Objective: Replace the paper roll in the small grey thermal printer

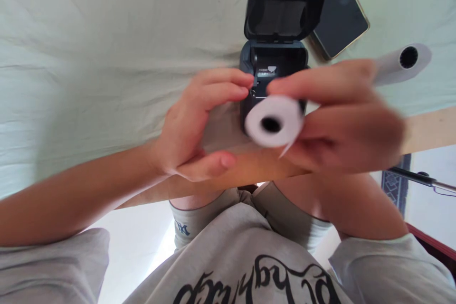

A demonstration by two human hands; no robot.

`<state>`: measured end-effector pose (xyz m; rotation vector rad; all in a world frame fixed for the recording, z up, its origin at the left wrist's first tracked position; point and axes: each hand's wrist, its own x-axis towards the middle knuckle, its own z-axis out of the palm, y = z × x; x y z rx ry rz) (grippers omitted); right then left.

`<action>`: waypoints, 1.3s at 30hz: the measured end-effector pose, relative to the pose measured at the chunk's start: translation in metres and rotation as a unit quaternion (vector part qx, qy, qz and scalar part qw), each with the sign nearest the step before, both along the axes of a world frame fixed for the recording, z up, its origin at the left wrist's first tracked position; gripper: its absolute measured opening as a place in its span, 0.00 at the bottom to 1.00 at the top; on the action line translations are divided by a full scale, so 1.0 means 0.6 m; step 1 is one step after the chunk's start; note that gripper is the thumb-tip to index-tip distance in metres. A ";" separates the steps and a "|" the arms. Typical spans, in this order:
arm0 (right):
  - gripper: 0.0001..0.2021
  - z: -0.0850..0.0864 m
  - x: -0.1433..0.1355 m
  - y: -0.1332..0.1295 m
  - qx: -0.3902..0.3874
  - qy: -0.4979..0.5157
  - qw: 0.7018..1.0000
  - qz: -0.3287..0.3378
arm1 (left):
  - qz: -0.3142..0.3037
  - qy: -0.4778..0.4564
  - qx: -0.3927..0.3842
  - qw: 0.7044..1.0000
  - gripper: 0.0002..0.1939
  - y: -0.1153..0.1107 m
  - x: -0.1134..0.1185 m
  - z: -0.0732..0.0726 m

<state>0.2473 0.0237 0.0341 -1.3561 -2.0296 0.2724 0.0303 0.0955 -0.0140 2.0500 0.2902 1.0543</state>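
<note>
A small black printer (245, 59) lies on the cloth-covered surface with its lid (276, 14) swung up and its inner compartment exposed. In my right hand (349, 118), blurred by motion, is a white paper roll (254, 121) with a dark hollow core. The roll hangs over the near part of the printer and hides it, and a loose paper end sticks out at its lower right. My left hand (192, 123) is beside the printer's left side, thumb and fingers apart. Its fingertips reach the compartment's left edge; whether they touch it I cannot tell.
Behind the printer, at the right, a dark phone (342, 19) lies partly under the raised lid. A white cylinder with a dark round end (408, 57) lies right of my right hand. The surface's wooden front edge (431, 128) runs above my lap. A metal rod (423, 179) shows at lower right.
</note>
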 end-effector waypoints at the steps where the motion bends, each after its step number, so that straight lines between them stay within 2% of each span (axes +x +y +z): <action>1: 0.19 0.000 0.010 0.006 0.027 0.027 0.999 0.003 | 0.018 0.018 0.014 1.000 0.27 0.000 0.000 0.001; 4: 0.01 -0.013 0.032 0.025 0.113 0.071 0.988 -0.083 | 0.062 0.115 0.063 0.989 0.23 0.000 -0.001 0.003; 6: 0.06 -0.024 0.040 0.035 0.147 0.033 0.983 -0.108 | 0.070 0.180 0.081 0.978 0.26 0.000 -0.002 0.005; 9: 0.03 -0.035 0.047 0.044 0.147 -0.029 0.984 -0.093 | 0.068 0.223 0.071 0.970 0.29 -0.003 -0.003 0.009; 14: 0.01 -0.033 0.061 0.057 0.157 -0.024 0.987 -0.029 | 0.091 0.209 0.055 0.972 0.25 -0.010 0.005 0.010; 18: 0.02 -0.033 0.065 0.066 0.118 0.006 0.993 -0.018 | 0.097 0.205 0.058 0.972 0.25 -0.010 0.007 0.009; 25: 0.03 -0.037 0.063 0.056 0.154 -0.020 0.987 -0.035 | 0.073 0.220 0.057 0.971 0.27 -0.006 0.000 0.012; 31: 0.05 -0.037 0.067 0.033 0.172 -0.012 0.985 0.023 | 0.055 0.216 0.067 0.972 0.32 -0.007 0.001 0.011; 35: 0.03 -0.037 0.073 0.021 0.122 -0.013 0.990 0.064 | 0.009 0.218 0.098 0.971 0.28 -0.002 -0.002 0.009; 37: 0.02 -0.043 0.078 0.020 0.108 0.028 0.992 0.060 | 0.003 0.231 0.111 0.967 0.27 0.000 -0.004 0.008; 39: 0.08 -0.053 0.081 0.024 0.125 0.091 0.988 0.015 | 0.006 0.227 0.114 0.967 0.26 0.000 -0.004 0.004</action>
